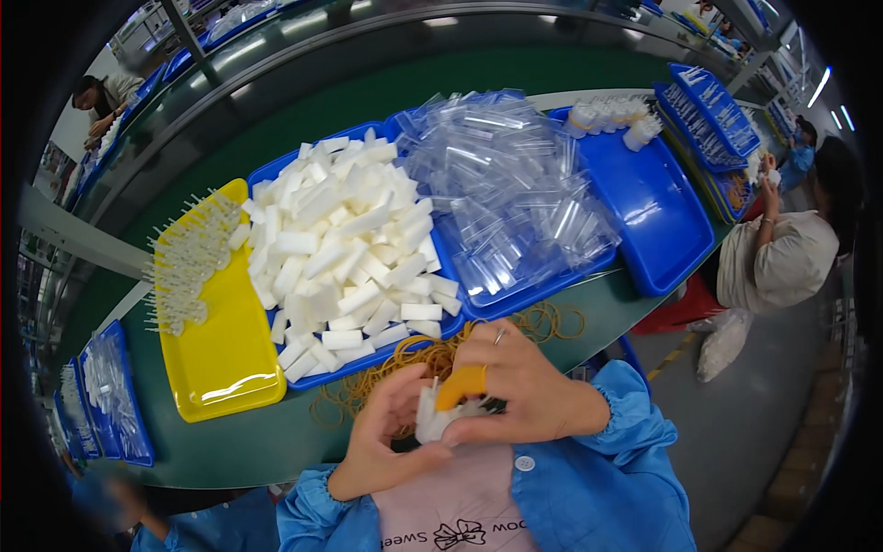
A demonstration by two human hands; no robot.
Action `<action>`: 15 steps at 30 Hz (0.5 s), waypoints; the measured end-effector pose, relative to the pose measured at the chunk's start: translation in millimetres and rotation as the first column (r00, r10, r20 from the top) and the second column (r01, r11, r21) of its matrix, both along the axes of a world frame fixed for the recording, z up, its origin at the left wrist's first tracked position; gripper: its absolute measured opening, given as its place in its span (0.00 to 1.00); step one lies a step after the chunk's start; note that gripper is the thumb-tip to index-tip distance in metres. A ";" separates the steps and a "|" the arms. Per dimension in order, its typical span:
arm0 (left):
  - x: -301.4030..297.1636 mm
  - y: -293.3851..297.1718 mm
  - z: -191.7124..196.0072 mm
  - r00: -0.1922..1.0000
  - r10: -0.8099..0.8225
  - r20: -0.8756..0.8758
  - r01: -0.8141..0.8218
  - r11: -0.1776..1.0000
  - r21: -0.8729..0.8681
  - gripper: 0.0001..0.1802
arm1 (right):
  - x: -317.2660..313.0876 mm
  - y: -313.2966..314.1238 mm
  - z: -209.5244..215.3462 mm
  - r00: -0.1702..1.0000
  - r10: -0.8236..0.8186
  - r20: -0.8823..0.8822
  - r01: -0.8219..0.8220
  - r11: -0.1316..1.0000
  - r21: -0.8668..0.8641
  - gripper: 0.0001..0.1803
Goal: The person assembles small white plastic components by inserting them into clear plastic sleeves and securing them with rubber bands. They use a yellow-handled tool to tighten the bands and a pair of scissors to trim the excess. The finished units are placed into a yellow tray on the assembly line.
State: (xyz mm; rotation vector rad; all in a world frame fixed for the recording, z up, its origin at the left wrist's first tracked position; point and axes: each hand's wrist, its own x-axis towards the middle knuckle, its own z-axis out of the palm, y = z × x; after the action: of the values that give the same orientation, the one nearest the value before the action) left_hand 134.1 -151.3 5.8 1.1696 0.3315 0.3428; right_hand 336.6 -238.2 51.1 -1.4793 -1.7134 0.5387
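Observation:
Close to my chest, both hands hold a small bundle of whitish translucent plastic pieces (429,419). My left hand (386,442) wraps its fingers and thumb round the bundle's left side. My right hand (524,391) closes on it from the other side, thumb below. An orange finger cot covers one right finger, which bends over the top of the bundle. Part of the bundle is hidden behind the fingers. Just beyond my hands, a heap of tan rubber bands (368,385) lies on the green table (221,460).
A blue tray of white foam blocks (340,248) stands ahead, beside another of clear plastic sleeves (506,184). To the left, a yellow tray (221,368) carries thin white parts. Banded bundles (612,118) sit in the right blue tray (658,216). A person (782,248) works at right.

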 end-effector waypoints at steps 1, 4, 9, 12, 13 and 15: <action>-0.4 0.2 -3.1 0.998 0.044 0.034 -0.044 0.999 -0.017 0.47 | 9.2 1.0 7.1 0.995 -0.059 -0.076 0.059 0.998 0.001 0.16; -0.8 5.7 11.7 0.974 0.225 0.002 -0.224 0.970 -0.097 0.37 | 56.7 -1.3 5.5 0.889 -0.458 0.010 0.457 0.887 0.058 0.23; -7.1 8.2 4.1 0.931 0.363 -0.029 -0.364 0.930 -0.056 0.34 | 109.9 1.2 -42.6 0.621 -0.655 0.430 0.595 0.751 0.286 0.31; -3.5 7.9 4.5 0.930 0.365 -0.040 -0.367 0.921 -0.132 0.36 | 92.7 8.7 -56.1 0.674 -0.653 0.345 0.583 0.757 0.293 0.32; -2.8 7.3 6.2 0.928 0.372 -0.037 -0.373 0.916 -0.147 0.37 | 84.3 13.0 -57.8 0.690 -0.655 0.309 0.584 0.756 0.297 0.33; -2.2 7.1 6.3 0.928 0.371 -0.019 -0.367 0.909 -0.199 0.37 | 72.8 21.5 -57.9 0.730 -0.600 0.327 0.537 0.799 0.270 0.33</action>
State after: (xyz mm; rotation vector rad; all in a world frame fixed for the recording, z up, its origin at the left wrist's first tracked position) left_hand 131.8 -144.3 12.1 0.9017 0.5609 0.6376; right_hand 409.4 -216.7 -6.8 -1.9772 -1.4163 -0.2500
